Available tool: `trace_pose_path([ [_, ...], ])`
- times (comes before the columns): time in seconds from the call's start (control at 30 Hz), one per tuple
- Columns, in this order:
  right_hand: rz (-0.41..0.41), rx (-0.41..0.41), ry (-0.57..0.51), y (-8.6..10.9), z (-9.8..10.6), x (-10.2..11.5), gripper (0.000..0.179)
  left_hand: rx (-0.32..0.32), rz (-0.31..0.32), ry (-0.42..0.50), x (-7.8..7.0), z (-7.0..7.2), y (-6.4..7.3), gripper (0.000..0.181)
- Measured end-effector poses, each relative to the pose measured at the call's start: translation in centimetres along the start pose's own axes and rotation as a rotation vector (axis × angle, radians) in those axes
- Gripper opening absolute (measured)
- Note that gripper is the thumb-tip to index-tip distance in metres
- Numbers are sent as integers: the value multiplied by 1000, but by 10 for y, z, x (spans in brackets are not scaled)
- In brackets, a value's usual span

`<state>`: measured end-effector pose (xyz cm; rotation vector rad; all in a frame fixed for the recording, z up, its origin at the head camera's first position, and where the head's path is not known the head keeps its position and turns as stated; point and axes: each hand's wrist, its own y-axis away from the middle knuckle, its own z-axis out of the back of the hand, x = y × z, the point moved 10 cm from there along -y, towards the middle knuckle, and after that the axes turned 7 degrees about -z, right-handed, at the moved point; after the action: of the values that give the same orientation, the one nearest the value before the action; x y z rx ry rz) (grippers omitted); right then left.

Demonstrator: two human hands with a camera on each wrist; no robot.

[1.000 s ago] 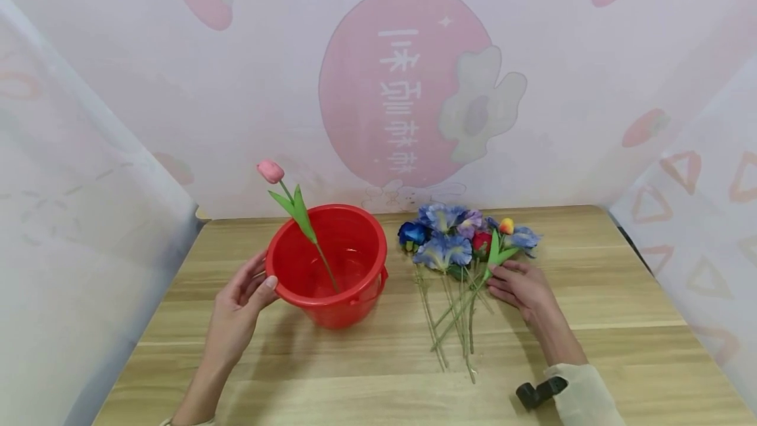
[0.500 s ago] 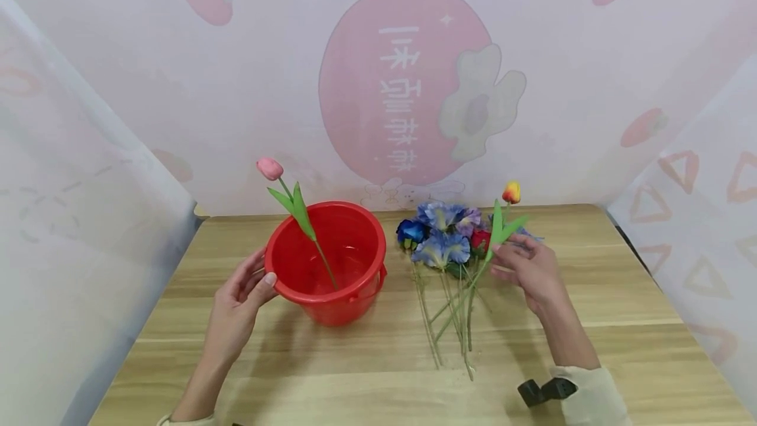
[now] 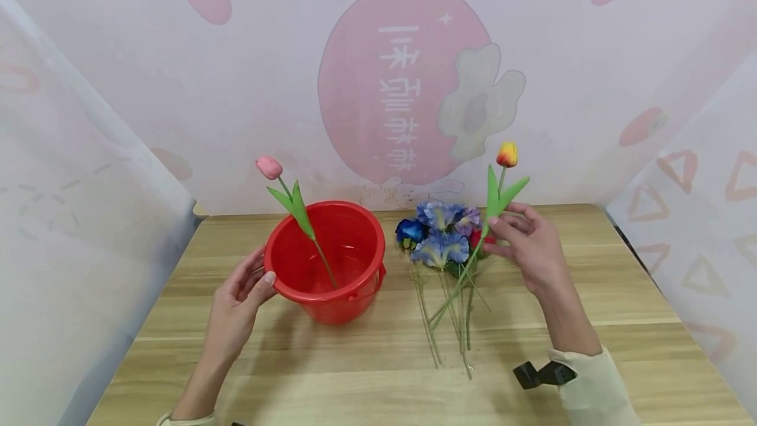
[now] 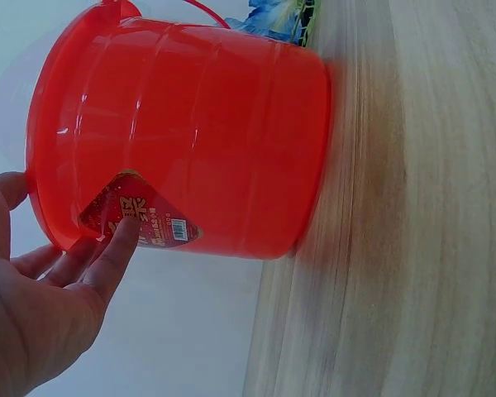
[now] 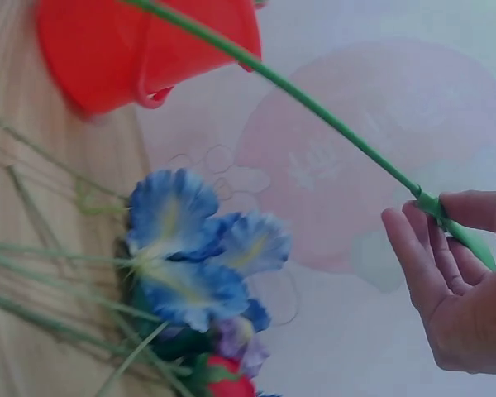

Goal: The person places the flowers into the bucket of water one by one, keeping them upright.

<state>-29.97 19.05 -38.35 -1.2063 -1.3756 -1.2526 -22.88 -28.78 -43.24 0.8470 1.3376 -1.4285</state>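
A red plastic bucket (image 3: 343, 313) stands upright on the table, with a single pink tulip (image 3: 269, 167) leaning out over its back left rim. My left hand (image 3: 233, 311) holds the bucket's left side, thumb at the rim and fingers against the outer wall by the label (image 4: 140, 211). Thumb and fingers of my right hand (image 3: 535, 252) pinch a yellow-and-red tulip (image 3: 506, 154) where its leaves join the stem. This tulip is raised and tilted, its stem (image 5: 314, 107) slanting down to the left over the pile. Its lower stem end is hard to tell from the other stems.
Right of the bucket lies a pile of flowers: blue irises (image 3: 440, 248), a blue rose (image 3: 410, 232), a purple bloom (image 3: 468, 219) and a partly hidden red flower (image 5: 227, 379). Their stems point toward the front of the wooden table (image 3: 355, 386). A printed curtain (image 3: 266, 84) hangs behind.
My right hand has lifted the yellow-and-red tulip up off the pile, its bloom now well above the other flowers. The left hand, bucket and pink tulip stay put.
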Motion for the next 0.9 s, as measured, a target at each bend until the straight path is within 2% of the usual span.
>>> trace_pose_path([
  [0.2, 68, -6, 12, -2, -13, 20, 42, -5, 6, -8, 1, 0, -1, 59],
  [0.47, 206, -17, 20, -4, -33, 52, 35, -4, 2, -24, -1, 0, -2, 59],
  [0.9, 400, -13, -103, 0, -69, 107, 36, -17, 0, 23, 1, 0, 0, 58],
])
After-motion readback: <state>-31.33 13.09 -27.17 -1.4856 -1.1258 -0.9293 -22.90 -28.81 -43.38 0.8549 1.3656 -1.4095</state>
